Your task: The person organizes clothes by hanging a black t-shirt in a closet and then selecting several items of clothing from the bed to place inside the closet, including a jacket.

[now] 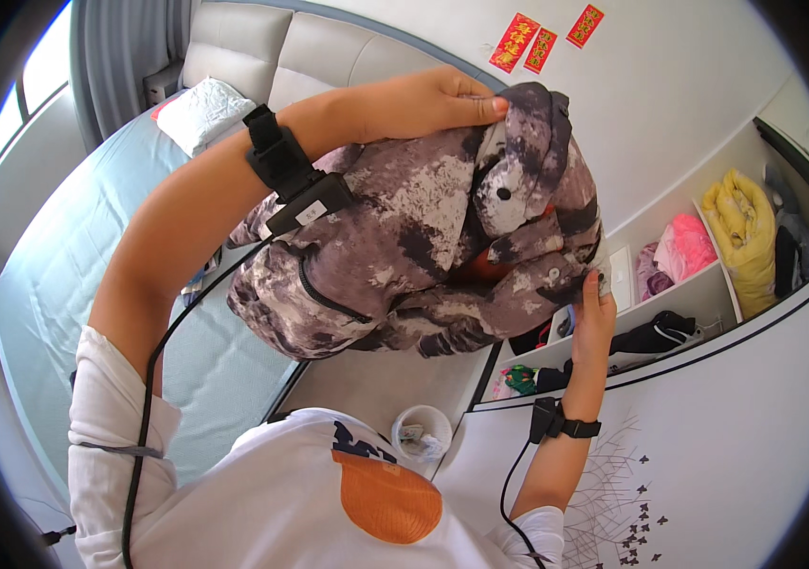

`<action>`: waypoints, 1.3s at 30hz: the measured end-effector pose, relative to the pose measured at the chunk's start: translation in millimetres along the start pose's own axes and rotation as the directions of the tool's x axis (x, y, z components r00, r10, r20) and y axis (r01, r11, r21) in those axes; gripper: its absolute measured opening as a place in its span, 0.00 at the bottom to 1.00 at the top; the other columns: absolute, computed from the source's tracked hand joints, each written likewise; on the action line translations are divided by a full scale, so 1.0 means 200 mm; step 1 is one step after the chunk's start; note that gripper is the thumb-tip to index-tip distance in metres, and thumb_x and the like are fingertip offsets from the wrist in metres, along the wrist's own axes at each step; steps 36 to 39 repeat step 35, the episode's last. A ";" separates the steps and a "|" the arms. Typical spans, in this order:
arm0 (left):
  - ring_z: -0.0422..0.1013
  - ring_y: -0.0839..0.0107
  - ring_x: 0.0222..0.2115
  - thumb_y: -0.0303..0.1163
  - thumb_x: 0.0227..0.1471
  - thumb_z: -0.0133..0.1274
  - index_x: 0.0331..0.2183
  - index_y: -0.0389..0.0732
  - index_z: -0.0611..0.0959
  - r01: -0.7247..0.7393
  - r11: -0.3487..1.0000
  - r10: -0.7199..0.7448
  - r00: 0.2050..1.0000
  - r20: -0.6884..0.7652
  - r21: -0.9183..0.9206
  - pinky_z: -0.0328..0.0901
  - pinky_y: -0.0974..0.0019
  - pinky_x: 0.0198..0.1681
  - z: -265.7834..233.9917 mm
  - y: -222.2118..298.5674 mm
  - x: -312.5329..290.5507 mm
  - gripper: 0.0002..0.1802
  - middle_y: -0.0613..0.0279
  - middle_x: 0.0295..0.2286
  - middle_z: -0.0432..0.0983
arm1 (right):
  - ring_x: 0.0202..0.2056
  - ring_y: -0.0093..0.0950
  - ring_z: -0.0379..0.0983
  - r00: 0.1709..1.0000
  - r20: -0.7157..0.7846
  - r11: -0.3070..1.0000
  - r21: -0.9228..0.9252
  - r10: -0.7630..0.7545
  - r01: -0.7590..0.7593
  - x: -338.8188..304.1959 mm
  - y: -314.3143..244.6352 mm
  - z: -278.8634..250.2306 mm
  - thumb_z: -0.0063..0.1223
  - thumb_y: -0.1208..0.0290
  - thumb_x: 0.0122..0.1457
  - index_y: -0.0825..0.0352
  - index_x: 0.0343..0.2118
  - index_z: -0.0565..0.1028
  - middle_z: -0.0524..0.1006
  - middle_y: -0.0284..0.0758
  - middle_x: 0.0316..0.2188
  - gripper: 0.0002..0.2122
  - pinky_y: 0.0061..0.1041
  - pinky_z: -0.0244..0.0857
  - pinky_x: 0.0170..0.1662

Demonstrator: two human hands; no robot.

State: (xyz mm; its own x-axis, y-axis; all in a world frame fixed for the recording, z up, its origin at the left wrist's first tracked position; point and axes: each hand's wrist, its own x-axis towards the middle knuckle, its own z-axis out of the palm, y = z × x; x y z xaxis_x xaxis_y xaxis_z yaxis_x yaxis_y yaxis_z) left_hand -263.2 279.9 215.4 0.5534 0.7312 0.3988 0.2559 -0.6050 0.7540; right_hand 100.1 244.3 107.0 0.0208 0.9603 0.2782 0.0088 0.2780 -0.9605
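A camouflage-patterned jacket (pixel 423 204) in grey, brown and white hangs in the air in front of me, held up by both hands. Its collar is at the upper right, with a dark snap showing, and a bit of orange shows inside the opening. A dark zip runs along its lower left side. My left hand (pixel 452 100) reaches across the top and pinches the cloth by the collar. Farther down on the right, my right hand (pixel 594 308) is closed on the jacket's edge near a light snap; some of its fingers are hidden behind the cloth.
On the left stands a bed (pixel 54 284) with a light blue sheet and a white pillow (pixel 203 116). An open wardrobe shelf at the right holds a yellow quilt (pixel 741 237) and pink cloth (pixel 684 247). A white bin (pixel 422 417) stands on the floor below.
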 end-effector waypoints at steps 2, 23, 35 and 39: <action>0.66 0.86 0.27 0.46 0.59 0.39 0.37 0.34 0.76 0.010 0.993 -0.016 0.999 -0.045 -0.120 0.64 0.77 0.32 0.02 0.04 0.01 0.23 0.72 0.29 0.73 | 0.45 0.25 0.66 0.991 0.088 0.984 -0.139 -0.102 0.113 0.00 0.06 -0.03 0.57 0.59 0.53 0.71 0.49 0.65 0.70 0.34 0.45 0.26 0.25 0.58 0.50; 0.68 0.76 0.41 0.42 0.62 0.30 0.55 0.35 0.61 -0.142 0.675 0.151 0.987 -0.053 -0.724 0.62 0.72 0.47 0.12 0.14 0.08 0.26 0.62 0.42 0.70 | 0.45 0.37 0.68 0.858 0.514 0.983 -0.152 -0.012 0.105 -0.66 1.10 0.53 0.44 0.80 0.55 0.69 0.47 0.67 0.72 0.44 0.43 0.15 0.27 0.60 0.48; 0.69 0.76 0.38 0.49 0.57 0.40 0.53 0.38 0.66 -0.376 0.740 0.179 0.909 -0.377 -0.557 0.66 0.71 0.41 -0.19 0.04 0.02 0.30 0.60 0.39 0.72 | 0.47 0.47 0.63 0.748 0.651 0.886 -0.262 -0.131 0.383 -0.66 0.91 0.65 0.47 0.79 0.49 0.66 0.54 0.58 0.67 0.46 0.46 0.26 0.36 0.61 0.47; 0.69 0.76 0.38 0.49 0.57 0.40 0.53 0.38 0.66 -0.376 0.740 0.179 0.909 -0.377 -0.557 0.66 0.71 0.41 -0.19 0.04 0.02 0.30 0.60 0.39 0.72 | 0.47 0.47 0.63 0.748 0.651 0.886 -0.262 -0.131 0.383 -0.66 0.91 0.65 0.47 0.79 0.49 0.66 0.54 0.58 0.67 0.46 0.46 0.26 0.36 0.61 0.47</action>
